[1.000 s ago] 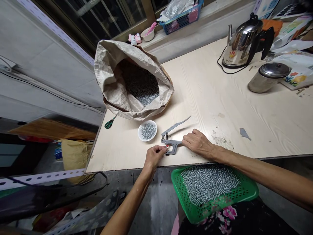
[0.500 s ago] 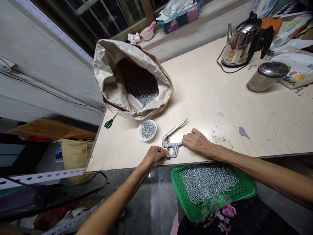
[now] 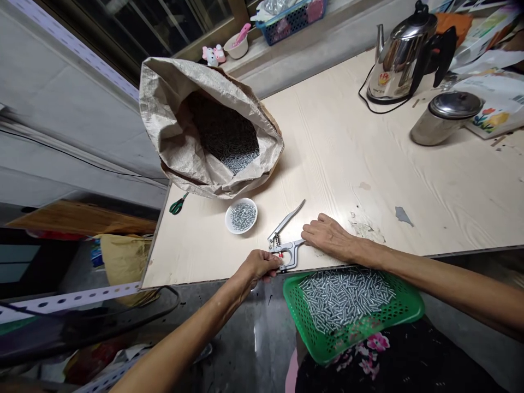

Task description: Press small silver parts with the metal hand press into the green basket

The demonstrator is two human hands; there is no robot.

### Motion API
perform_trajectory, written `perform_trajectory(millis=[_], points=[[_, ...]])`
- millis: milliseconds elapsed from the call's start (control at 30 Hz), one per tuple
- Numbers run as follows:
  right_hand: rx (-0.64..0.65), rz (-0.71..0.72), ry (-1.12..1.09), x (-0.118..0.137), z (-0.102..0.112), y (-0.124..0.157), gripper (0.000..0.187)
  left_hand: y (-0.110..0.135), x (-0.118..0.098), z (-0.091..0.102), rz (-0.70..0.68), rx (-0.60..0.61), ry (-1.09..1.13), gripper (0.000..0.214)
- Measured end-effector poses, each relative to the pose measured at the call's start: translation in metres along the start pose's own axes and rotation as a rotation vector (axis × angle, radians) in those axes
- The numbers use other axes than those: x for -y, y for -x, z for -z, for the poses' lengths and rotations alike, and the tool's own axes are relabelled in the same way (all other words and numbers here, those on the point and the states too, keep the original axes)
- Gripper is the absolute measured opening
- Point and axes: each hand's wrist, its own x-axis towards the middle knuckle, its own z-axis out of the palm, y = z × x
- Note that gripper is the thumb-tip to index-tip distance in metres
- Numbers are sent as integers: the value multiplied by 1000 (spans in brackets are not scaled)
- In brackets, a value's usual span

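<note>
The grey pliers (image 3: 294,253) have a coil spring (image 3: 277,239) and red tip (image 3: 280,255).

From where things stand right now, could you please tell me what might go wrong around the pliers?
The left hand has its fingertips right by the jaws of the pliers, so pressing down the raised lever might pinch them. The green basket sits below the table edge, close under the right forearm; a bump could spill its small metal pieces. The white bowl stands near the lever and could be knocked.
</note>
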Motion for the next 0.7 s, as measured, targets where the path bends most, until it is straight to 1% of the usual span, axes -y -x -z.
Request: perform_trajectory(millis=[133,300,433,600,700], points=[[24,-32,-55,-1,1,1,14,2,-3,-1,-21,18,24,39],[49,-63,-107,-9,0,-5,11,4,-6,-2,22,28,51,36],[61,-51,-109,-11,-3,-4,9,6,-7,-4,40,5,61,35],[101,-71,-168,-12,6,-2,12,6,-8,-7,34,-3,31,39],[57,-123,-172,-23,10,-10,13,5,-9,-9,31,1,9,41]])
